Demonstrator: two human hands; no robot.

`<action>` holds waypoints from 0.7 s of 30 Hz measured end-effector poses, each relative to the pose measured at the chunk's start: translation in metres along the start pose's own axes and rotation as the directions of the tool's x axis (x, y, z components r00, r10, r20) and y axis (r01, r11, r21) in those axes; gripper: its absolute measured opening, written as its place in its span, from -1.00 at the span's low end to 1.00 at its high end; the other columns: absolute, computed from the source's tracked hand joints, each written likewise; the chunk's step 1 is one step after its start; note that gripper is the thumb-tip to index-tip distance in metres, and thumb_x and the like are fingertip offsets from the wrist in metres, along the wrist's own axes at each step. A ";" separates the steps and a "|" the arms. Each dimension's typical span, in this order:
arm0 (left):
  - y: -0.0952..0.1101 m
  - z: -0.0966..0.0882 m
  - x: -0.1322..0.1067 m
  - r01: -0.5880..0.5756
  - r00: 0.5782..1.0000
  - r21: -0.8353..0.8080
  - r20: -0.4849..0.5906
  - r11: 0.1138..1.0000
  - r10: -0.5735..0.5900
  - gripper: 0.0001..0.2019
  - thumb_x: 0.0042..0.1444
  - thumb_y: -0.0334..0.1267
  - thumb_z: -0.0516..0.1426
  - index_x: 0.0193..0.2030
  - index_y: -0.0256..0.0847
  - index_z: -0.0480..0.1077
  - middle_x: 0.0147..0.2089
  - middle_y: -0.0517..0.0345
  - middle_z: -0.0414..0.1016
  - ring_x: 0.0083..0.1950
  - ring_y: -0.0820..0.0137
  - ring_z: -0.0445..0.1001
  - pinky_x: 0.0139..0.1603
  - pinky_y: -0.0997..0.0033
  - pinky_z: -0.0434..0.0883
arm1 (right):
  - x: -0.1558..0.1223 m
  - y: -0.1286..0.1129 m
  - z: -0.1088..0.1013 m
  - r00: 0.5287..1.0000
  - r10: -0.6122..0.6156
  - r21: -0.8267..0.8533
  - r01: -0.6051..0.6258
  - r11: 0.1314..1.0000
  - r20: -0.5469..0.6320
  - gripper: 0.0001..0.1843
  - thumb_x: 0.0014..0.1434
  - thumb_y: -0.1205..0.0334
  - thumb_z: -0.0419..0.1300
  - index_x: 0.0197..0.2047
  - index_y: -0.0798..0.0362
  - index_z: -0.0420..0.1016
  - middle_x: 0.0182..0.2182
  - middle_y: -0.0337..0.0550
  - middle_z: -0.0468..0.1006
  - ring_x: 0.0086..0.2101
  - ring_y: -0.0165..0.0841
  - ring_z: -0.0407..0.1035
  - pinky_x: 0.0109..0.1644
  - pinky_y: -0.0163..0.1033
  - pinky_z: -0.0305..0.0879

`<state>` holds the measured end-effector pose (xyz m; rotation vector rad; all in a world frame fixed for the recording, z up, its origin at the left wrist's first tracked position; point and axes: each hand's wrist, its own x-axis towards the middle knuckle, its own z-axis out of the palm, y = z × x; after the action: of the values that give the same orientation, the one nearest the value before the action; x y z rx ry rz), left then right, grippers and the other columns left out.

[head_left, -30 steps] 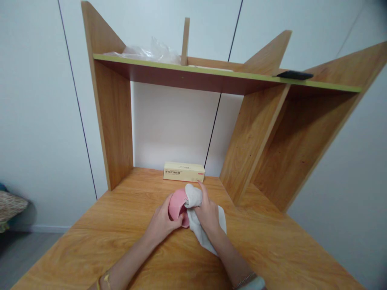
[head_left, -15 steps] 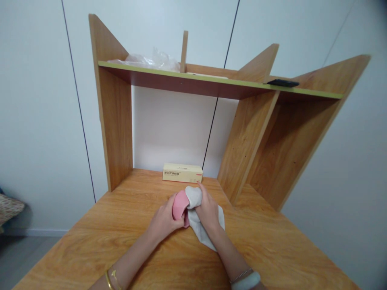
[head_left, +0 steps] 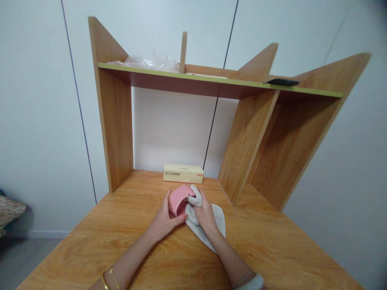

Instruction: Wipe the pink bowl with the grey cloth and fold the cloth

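Note:
My left hand (head_left: 163,219) grips a small pink cup-like object (head_left: 177,198), tilted on the wooden desk (head_left: 272,249) with its opening turned toward me. A white cloth (head_left: 208,225) is bunched under my right hand (head_left: 204,209), which presses it against the pink object's right side. The cloth's loose end trails on the desk toward my right wrist.
A long cream box (head_left: 183,173) lies at the back of the desk just beyond my hands. A wooden hutch shelf (head_left: 193,78) spans overhead, with crumpled clear plastic (head_left: 151,61) at its left and a flat black object (head_left: 282,82) at its right. An upright panel (head_left: 248,137) stands to the right.
The pink object has turned in my left hand, with more of its top showing. My right hand has shifted the cloth lower along its right side.

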<state>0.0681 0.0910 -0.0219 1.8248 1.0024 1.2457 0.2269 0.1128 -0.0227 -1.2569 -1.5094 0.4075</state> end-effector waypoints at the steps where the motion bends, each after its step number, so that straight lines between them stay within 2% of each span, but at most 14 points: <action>1: 0.000 0.000 0.000 -0.008 1.000 -0.028 0.008 1.000 0.008 -0.21 -0.05 -0.11 0.16 0.23 -0.30 -0.20 0.11 -0.11 0.22 0.08 0.27 0.26 0.05 0.28 0.24 | 0.000 0.000 0.003 1.000 -0.014 0.047 0.014 0.999 -0.008 -0.46 0.01 0.31 0.01 0.11 0.08 0.14 -0.11 -0.08 0.45 -0.09 -0.31 0.31 -0.08 -0.26 0.23; 3: 0.003 0.000 0.000 -0.011 1.000 -0.022 0.013 1.000 0.011 -0.32 -0.03 -0.12 0.15 0.17 -0.29 -0.06 0.05 -0.05 0.29 0.02 0.29 0.32 0.00 0.31 0.29 | 0.001 -0.002 0.006 1.000 -0.029 0.102 0.030 0.994 -0.012 -0.49 0.01 0.30 0.01 0.08 0.09 0.17 -0.11 -0.09 0.45 -0.10 -0.33 0.32 -0.08 -0.28 0.23; 5: 0.007 -0.001 0.000 0.011 1.000 0.025 -0.005 1.000 -0.011 -0.41 -0.03 -0.15 0.14 0.10 -0.28 0.02 -0.05 0.01 0.36 -0.08 0.31 0.38 -0.08 0.33 0.33 | 0.002 -0.004 0.005 1.000 -0.006 0.039 0.007 0.999 -0.016 -0.48 0.00 0.29 0.04 0.08 0.09 0.17 -0.13 -0.09 0.46 -0.14 -0.32 0.35 -0.13 -0.28 0.25; 8: 0.011 -0.002 -0.001 0.032 0.999 0.120 -0.027 0.992 -0.029 -0.49 -0.08 -0.23 0.15 0.03 -0.27 0.11 -0.11 0.05 0.41 -0.16 0.32 0.41 -0.15 0.36 0.35 | 0.003 -0.009 -0.003 0.998 0.045 -0.269 -0.054 0.961 -0.039 -0.39 -0.03 0.28 0.10 0.13 0.05 0.10 -0.22 -0.08 0.50 -0.24 -0.23 0.40 -0.24 -0.25 0.25; 10: 0.012 -0.002 -0.001 0.025 0.999 0.180 -0.026 0.983 -0.021 -0.52 -0.09 -0.26 0.14 0.01 -0.26 0.15 -0.13 0.07 0.42 -0.17 0.32 0.41 -0.16 0.37 0.34 | 0.003 -0.013 -0.010 1.000 0.021 -0.459 -0.029 0.888 -0.021 -0.33 -0.02 0.29 0.10 0.17 0.02 0.03 -0.27 -0.07 0.52 -0.28 -0.19 0.41 -0.28 -0.24 0.22; 12: 0.012 -0.002 -0.001 0.020 1.000 0.223 -0.020 0.975 -0.016 -0.53 -0.09 -0.27 0.12 0.02 -0.26 0.16 -0.16 0.08 0.43 -0.20 0.32 0.42 -0.18 0.37 0.34 | 0.003 -0.015 -0.013 1.000 -0.014 -0.552 0.021 0.834 0.018 -0.33 0.00 0.30 0.09 0.19 0.00 -0.01 -0.28 -0.06 0.52 -0.28 -0.18 0.41 -0.28 -0.24 0.19; 14: 0.012 -0.002 -0.001 0.030 0.999 0.255 -0.020 0.966 -0.026 -0.53 -0.08 -0.26 0.10 0.02 -0.27 0.17 -0.19 0.07 0.44 -0.23 0.32 0.42 -0.20 0.37 0.34 | 0.003 -0.014 -0.013 0.999 -0.001 -0.566 0.019 0.824 0.032 -0.34 0.01 0.29 0.09 0.19 0.01 -0.01 -0.28 -0.07 0.52 -0.28 -0.19 0.41 -0.30 -0.26 0.19; 18: 0.014 -0.002 0.000 0.052 0.999 0.281 -0.021 0.958 -0.048 -0.53 -0.09 -0.25 0.10 0.02 -0.26 0.19 -0.21 0.08 0.44 -0.25 0.31 0.42 -0.23 0.37 0.34 | 0.003 -0.008 -0.009 0.996 0.075 -0.461 -0.040 0.886 0.056 -0.39 0.00 0.24 0.11 0.14 0.01 0.06 -0.26 -0.10 0.51 -0.28 -0.24 0.41 -0.33 -0.30 0.20; 21: 0.015 -0.002 -0.001 0.060 0.998 0.300 -0.030 0.952 -0.053 -0.51 -0.09 -0.28 0.09 0.05 -0.24 0.17 -0.21 0.09 0.45 -0.25 0.30 0.43 -0.23 0.37 0.33 | 0.003 -0.010 -0.011 0.997 0.045 -0.463 -0.011 0.886 0.063 -0.39 -0.01 0.27 0.10 0.14 0.02 0.08 -0.23 -0.09 0.50 -0.25 -0.24 0.39 -0.29 -0.29 0.21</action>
<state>0.0696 0.0837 -0.0088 1.9973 1.3062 1.1279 0.2319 0.1075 -0.0100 -1.6510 -1.7128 0.1078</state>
